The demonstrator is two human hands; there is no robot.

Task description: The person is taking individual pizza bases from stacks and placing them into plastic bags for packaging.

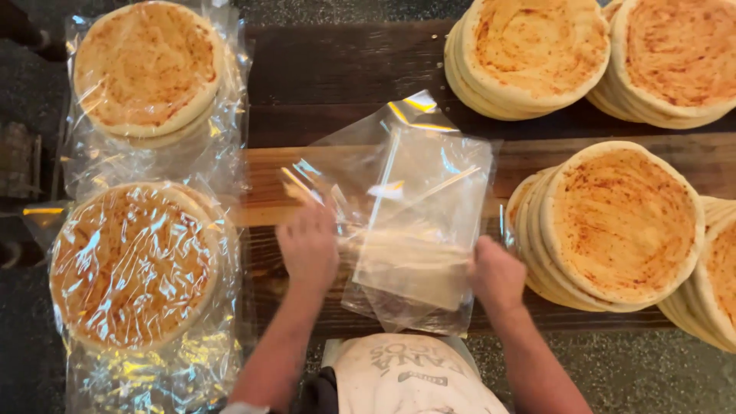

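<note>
Two bagged flatbread stacks (pixel 142 192) lie at the left, then the left hand (pixel 309 247) and right hand (pixel 497 274) pinch a clear plastic bag (pixel 410 222) mid-tabletop (pixel 307 77) — each closed on an edge — bare flatbread stacks (pixel 613 222) right.

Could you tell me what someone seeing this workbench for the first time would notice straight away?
Round golden flatbreads dominate: bare stacks on the right and top right, and bagged stacks on the left. In the middle, the left hand and right hand grip a clear plastic bag over the dark wooden table.
</note>
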